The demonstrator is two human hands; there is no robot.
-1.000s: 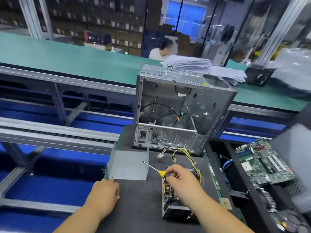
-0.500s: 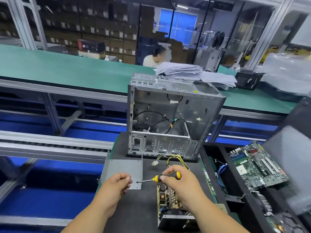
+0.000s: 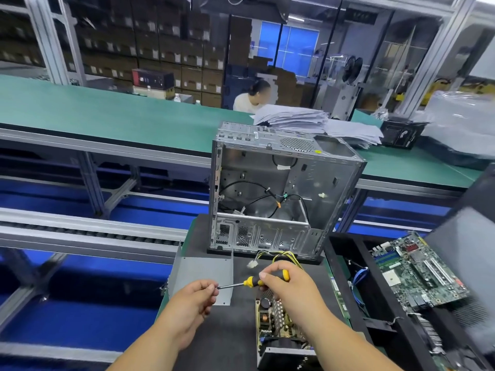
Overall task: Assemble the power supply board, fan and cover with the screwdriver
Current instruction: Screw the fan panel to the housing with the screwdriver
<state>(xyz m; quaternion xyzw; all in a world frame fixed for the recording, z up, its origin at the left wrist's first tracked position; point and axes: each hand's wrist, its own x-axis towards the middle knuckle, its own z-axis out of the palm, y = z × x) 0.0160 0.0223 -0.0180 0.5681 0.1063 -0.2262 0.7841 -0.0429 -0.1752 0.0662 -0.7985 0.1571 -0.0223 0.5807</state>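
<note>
My right hand [image 3: 290, 290] grips a yellow-and-black screwdriver [image 3: 251, 281], held level with its shaft pointing left. My left hand [image 3: 191, 303] pinches its fingertips together at the shaft's tip; whether a screw sits between them is too small to tell. Below my right hand lies the open power supply board [image 3: 270, 317] in its metal box, with the fan [image 3: 284, 356] at the near end, partly hidden by my forearm. Yellow and black wires [image 3: 281, 255] run from it. A bent grey metal cover [image 3: 202, 274] lies on the black mat behind my left hand.
An empty metal computer case [image 3: 281, 194] stands upright at the back of the black mat [image 3: 230, 338]. A motherboard [image 3: 417, 269] rests in a black rack on the right. Roller rails [image 3: 88, 231] run on the left, a green bench [image 3: 107, 116] with stacked papers [image 3: 294, 119] behind.
My left hand rose from the mat and came to the screwdriver's tip. My right hand lifted the screwdriver and turned it level, pointing left.
</note>
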